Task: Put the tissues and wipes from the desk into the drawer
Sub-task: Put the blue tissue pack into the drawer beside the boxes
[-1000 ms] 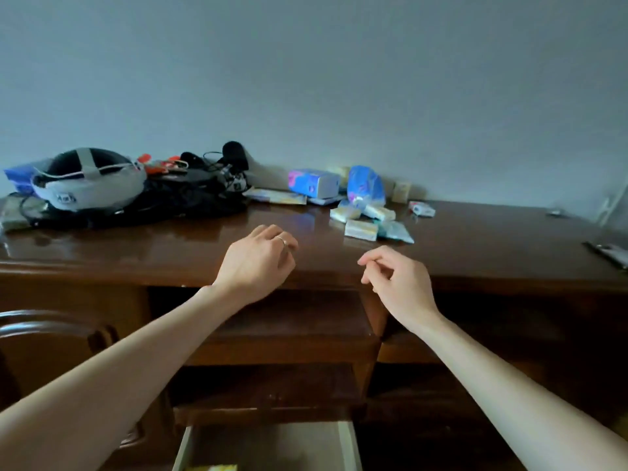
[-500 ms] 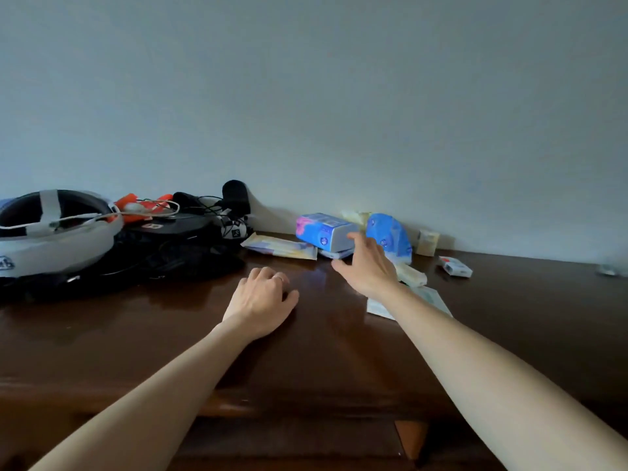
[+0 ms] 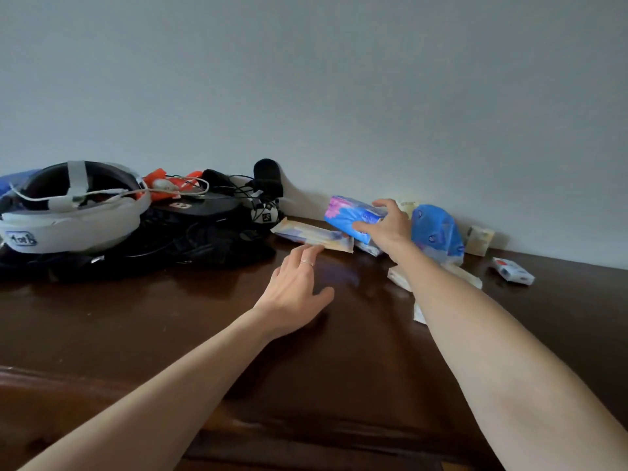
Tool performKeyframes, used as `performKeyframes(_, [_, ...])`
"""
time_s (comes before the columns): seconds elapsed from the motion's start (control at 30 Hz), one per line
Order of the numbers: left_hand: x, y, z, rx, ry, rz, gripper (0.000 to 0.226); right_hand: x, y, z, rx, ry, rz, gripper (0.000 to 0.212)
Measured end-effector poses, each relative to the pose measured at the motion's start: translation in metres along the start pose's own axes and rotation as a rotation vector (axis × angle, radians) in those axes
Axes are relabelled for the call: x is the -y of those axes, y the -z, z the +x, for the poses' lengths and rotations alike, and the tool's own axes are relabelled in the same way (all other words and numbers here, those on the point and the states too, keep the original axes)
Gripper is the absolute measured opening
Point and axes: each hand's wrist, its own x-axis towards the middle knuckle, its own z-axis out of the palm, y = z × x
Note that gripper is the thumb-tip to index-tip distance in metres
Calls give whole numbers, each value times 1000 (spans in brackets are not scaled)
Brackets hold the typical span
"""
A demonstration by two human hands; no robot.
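My right hand (image 3: 385, 226) grips a blue and pink tissue pack (image 3: 346, 215), lifted and tilted near the back of the dark wooden desk (image 3: 170, 328). My left hand (image 3: 295, 287) hovers with fingers spread, its fingertips at the near edge of a flat pale wipes packet (image 3: 312, 234). A blue plastic pack (image 3: 438, 232) stands right of my right hand. Pale small packs (image 3: 399, 278) lie partly hidden under my right forearm. A small white pack (image 3: 513, 270) lies further right. The drawer is out of view.
A white headset (image 3: 68, 212) and a heap of black gear with cables (image 3: 204, 232) fill the desk's left side. A small beige box (image 3: 479, 240) stands against the grey wall.
My right hand closed on the blue and pink tissue pack and lifted it. My left hand slid forward to the flat wipes packet. The view moved closer to the desk.
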Motion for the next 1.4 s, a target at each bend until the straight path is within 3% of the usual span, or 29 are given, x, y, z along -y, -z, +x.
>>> performKeyframes(0.1, [-6,5,-5,-179,-1,79,117,9,28,-23,109,68,320,57])
performKeyframes(0.17, [-8,14,-9,-365,-40,282,125,17,44,-36,342,107,383,48])
performKeyframes(0.23, [-5,24,-10,-418,-175,498,119,31,52,-48,617,63,488,52])
performKeyframes(0.3, [1,33,-9,-323,-274,639,97,45,47,-54,711,39,504,52])
performKeyframes(0.37, [4,40,-12,-224,-224,639,83,54,31,-53,577,74,377,43])
performKeyframes(0.43, [7,46,-16,-244,-161,592,78,52,10,-49,442,126,98,49])
performKeyframes(0.57, [30,61,-24,-415,136,304,69,30,-34,-49,562,177,-430,45])
performKeyframes(0.67, [55,69,-24,-430,364,54,65,29,-39,-49,416,238,-670,44])
performKeyframes(0.8, [60,62,-19,-383,310,60,65,43,-31,-55,338,287,-776,36])
performKeyframes(0.9, [56,61,-22,-373,300,22,64,55,-9,-86,341,344,-782,32])
performKeyframes(1.0, [43,69,-34,-333,417,-67,65,60,21,-138,344,396,-643,23])
performKeyframes(1.13, [4,70,-75,-291,386,-67,68,65,54,-224,311,370,-452,13])
performKeyframes(1.3, [-57,58,-157,-369,303,-127,66,54,76,-314,50,224,-276,12])
performKeyframes(1.4, [-78,45,-216,-480,222,-167,57,37,84,-371,-106,292,-108,10])
